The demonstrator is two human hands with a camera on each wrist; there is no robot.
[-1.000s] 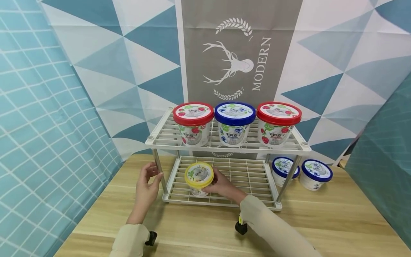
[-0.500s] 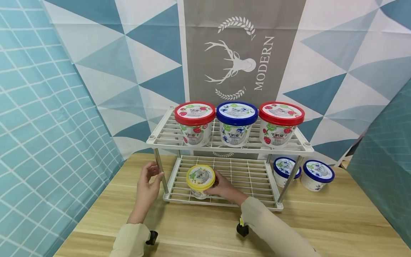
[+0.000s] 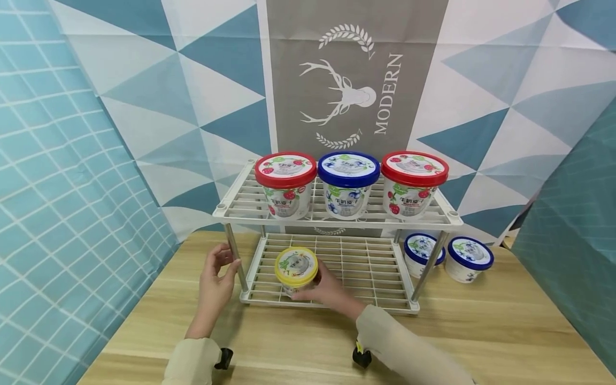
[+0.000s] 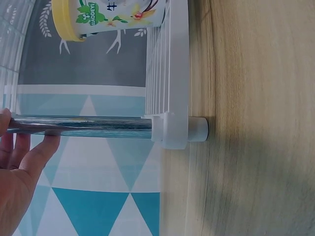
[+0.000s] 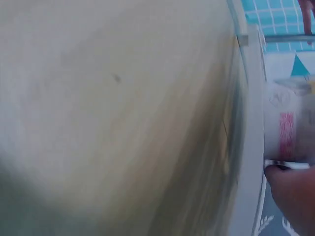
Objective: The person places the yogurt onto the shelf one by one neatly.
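Note:
A tub with a yellow lid (image 3: 297, 266) stands on the left part of the rack's lower shelf. My right hand (image 3: 331, 289) holds it from the right, thumb across the lower front and fingers behind. In the right wrist view the thumb (image 5: 290, 194) lies close to the tub's white wall (image 5: 280, 125); the fingers are hidden. With thumb and fingers, my left hand (image 3: 216, 283) grips the rack's front left metal post (image 3: 232, 247). The left wrist view has those fingers (image 4: 37, 155) against the post, and the tub (image 4: 118, 18) beyond.
On the rack's upper shelf (image 3: 240, 208) stand two red-lidded tubs (image 3: 286, 171) (image 3: 415, 170) with a blue-lidded tub (image 3: 348, 170) between them. Two more blue-lidded tubs (image 3: 423, 248) (image 3: 469, 253) sit on the wooden table (image 3: 284, 342) right of the rack. A patterned cloth (image 3: 356, 91) hangs behind.
My right thumb has slid lower and further left across the tub's front. The tub stays on the left of the lower shelf. My left hand keeps its place at the post.

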